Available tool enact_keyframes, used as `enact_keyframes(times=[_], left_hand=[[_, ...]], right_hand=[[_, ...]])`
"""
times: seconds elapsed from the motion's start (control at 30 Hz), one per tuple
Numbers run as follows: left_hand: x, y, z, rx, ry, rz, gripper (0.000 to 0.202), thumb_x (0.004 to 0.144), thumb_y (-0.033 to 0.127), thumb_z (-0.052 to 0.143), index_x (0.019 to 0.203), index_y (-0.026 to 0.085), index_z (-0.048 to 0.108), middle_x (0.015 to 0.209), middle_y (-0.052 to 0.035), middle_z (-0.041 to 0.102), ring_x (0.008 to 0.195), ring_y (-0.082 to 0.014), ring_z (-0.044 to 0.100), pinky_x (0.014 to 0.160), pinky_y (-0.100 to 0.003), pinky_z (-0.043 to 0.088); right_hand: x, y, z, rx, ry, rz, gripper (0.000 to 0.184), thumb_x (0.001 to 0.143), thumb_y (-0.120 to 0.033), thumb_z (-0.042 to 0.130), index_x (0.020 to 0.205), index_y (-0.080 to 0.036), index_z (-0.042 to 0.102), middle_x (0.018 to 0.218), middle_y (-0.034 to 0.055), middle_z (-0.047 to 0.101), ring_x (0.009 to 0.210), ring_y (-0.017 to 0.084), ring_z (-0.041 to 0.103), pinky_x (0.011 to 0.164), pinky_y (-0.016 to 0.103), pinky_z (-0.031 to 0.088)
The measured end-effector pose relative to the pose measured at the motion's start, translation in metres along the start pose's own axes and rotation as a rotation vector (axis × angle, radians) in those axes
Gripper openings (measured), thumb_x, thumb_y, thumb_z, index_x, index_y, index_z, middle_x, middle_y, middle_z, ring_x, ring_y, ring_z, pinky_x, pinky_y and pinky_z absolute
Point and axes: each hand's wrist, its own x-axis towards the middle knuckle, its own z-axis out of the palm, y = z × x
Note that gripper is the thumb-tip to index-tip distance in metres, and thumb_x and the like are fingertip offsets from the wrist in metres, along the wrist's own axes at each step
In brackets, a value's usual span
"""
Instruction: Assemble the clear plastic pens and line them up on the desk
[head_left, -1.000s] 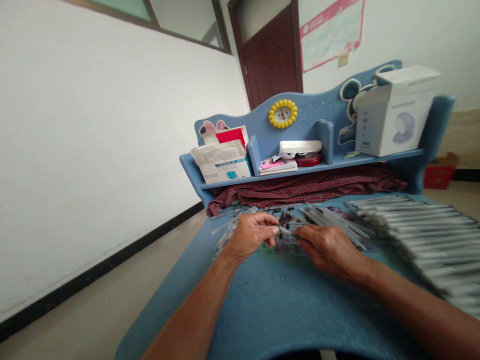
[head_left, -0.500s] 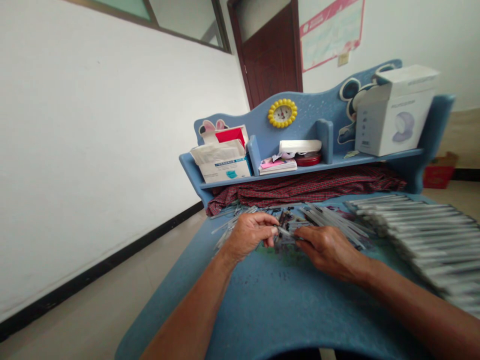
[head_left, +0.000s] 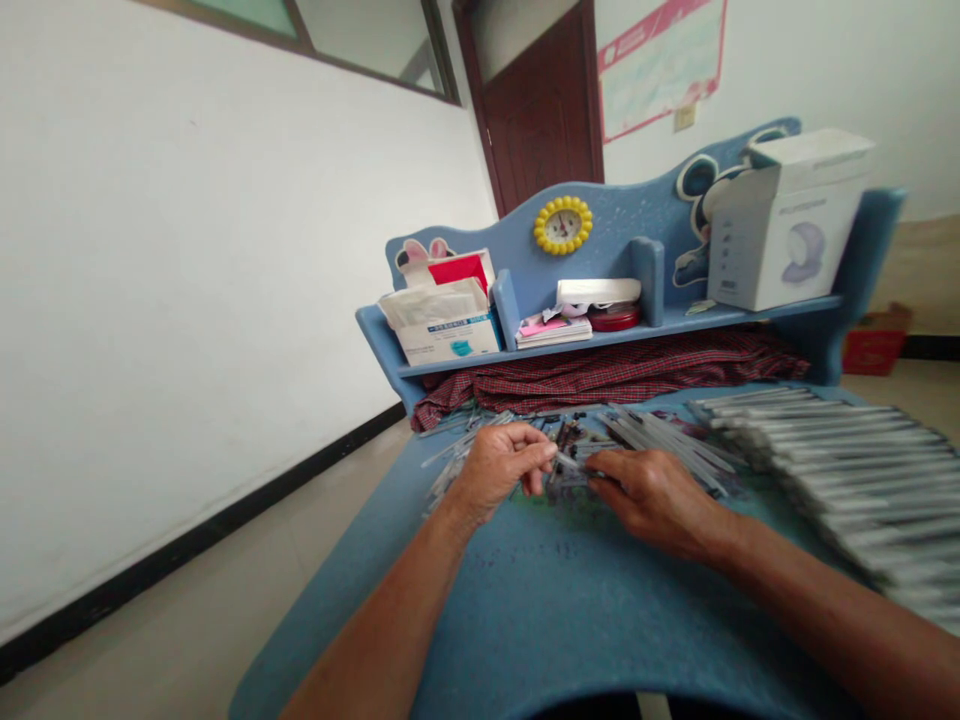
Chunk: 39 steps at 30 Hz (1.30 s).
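Observation:
My left hand (head_left: pixel 504 462) pinches one end of a short, clear pen barrel (head_left: pixel 568 462) between thumb and fingers. My right hand (head_left: pixel 651 492) is closed on the barrel's other end, where the fingers hide the tip. Behind and below the hands, small dark pen parts (head_left: pixel 568 437) lie in a loose heap on the blue desk (head_left: pixel 540 600). Clear pen tubes (head_left: pixel 667 440) lie fanned out just beyond my right hand. More thin tubes (head_left: pixel 450 470) are scattered to the left of my left hand.
A large stack of grey-white pens (head_left: pixel 847 480) covers the desk's right side. Plaid cloth (head_left: pixel 600 377) is bunched under the shelf (head_left: pixel 675 322). On that shelf stand a mask box (head_left: pixel 450 340), papers, a red round tin (head_left: pixel 615 318) and a white carton (head_left: pixel 787 230).
Both hands stay almost in place, still holding the pen barrel between them. The view has shifted very slightly.

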Motion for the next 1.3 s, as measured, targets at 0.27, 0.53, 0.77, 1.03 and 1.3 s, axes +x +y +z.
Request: enact_keyframes(times=[0.27, 0.53, 0.77, 1.03, 1.3], left_hand=[[-0.0010, -0.0007, -0.0032, -0.058, -0.031, 0.014, 0.017, 0.068, 0.023, 0.067, 0.078, 0.009, 0.063, 0.059, -0.0017, 0.063, 0.040, -0.0072, 0.053, 0.041, -0.018, 0.040], [-0.0001, 0.0002, -0.0029, -0.059, -0.011, -0.022, 0.023, 0.072, 0.034, 0.065, 0.074, 0.011, 0.060, 0.059, -0.0015, 0.063, 0.038, -0.0071, 0.052, 0.038, -0.017, 0.038], [-0.0001, 0.0004, -0.0027, -0.026, 0.007, -0.008, 0.019, 0.070, 0.028, 0.067, 0.069, 0.010, 0.060, 0.055, -0.0005, 0.060, 0.036, -0.0061, 0.050, 0.037, -0.017, 0.037], [-0.0002, 0.0010, -0.0036, -0.027, 0.009, -0.019, 0.021, 0.071, 0.031, 0.066, 0.074, 0.011, 0.061, 0.057, -0.0004, 0.061, 0.037, -0.0068, 0.052, 0.038, -0.017, 0.038], [-0.0008, 0.0015, -0.0042, 0.017, -0.018, -0.011, 0.021, 0.071, 0.030, 0.066, 0.070, 0.010, 0.059, 0.057, -0.0010, 0.061, 0.037, -0.0059, 0.050, 0.038, -0.017, 0.038]], right_hand=[[0.0004, -0.0010, -0.0001, 0.008, -0.010, 0.005, 0.019, 0.085, -0.019, 0.044, 0.095, -0.019, 0.060, 0.079, 0.0033, 0.065, 0.071, 0.017, 0.061, 0.063, 0.026, 0.038], [0.0013, -0.0016, -0.0021, -0.007, -0.004, 0.005, 0.019, 0.085, -0.019, 0.044, 0.096, -0.019, 0.060, 0.080, 0.0036, 0.065, 0.069, 0.016, 0.060, 0.062, 0.026, 0.038], [0.0013, -0.0021, -0.0026, -0.011, -0.021, 0.006, 0.018, 0.085, -0.019, 0.044, 0.091, -0.019, 0.060, 0.076, 0.0033, 0.065, 0.068, 0.016, 0.060, 0.061, 0.026, 0.036], [0.0016, -0.0014, -0.0023, -0.014, -0.015, -0.001, 0.019, 0.085, -0.019, 0.043, 0.094, -0.018, 0.060, 0.079, 0.0034, 0.065, 0.069, 0.015, 0.060, 0.062, 0.025, 0.036], [0.0018, -0.0018, -0.0024, -0.034, -0.035, 0.005, 0.019, 0.086, -0.020, 0.043, 0.092, -0.018, 0.060, 0.076, 0.0033, 0.065, 0.068, 0.015, 0.059, 0.061, 0.025, 0.035]])
